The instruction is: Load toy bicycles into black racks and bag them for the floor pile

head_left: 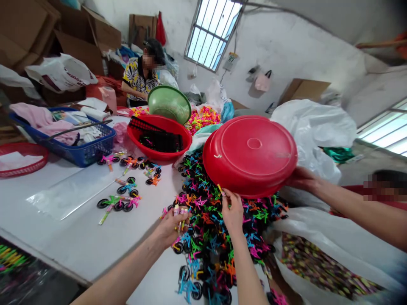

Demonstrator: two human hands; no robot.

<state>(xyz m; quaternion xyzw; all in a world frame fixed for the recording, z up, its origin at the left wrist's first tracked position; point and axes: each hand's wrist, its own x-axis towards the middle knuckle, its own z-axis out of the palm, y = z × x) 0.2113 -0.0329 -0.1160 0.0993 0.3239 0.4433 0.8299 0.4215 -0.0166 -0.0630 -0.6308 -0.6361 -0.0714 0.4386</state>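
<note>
My left hand (174, 223) is closed around several small candy-like tubes (180, 210) with pale caps, over the left edge of a heap of toy bicycles (206, 212). The bicycles have bright plastic frames and black wheels. Above the middle of the heap, my right hand (232, 208) pinches a small yellow-ended tube (220, 189) between thumb and fingers, close to the rim of a red basin (254, 148). That basin is tilted with its underside towards me, and another person's hand (302, 178) grips its right rim.
Toy bicycles with tubes (119, 203) lie on the white table (73, 237) beside a clear plastic bag (73, 192). Behind stand a blue basket (85, 146), another red basin (159, 154) and a green basin (168, 103). A co-worker (140, 78) is at the back. A sack of tubes (324, 262) sits right.
</note>
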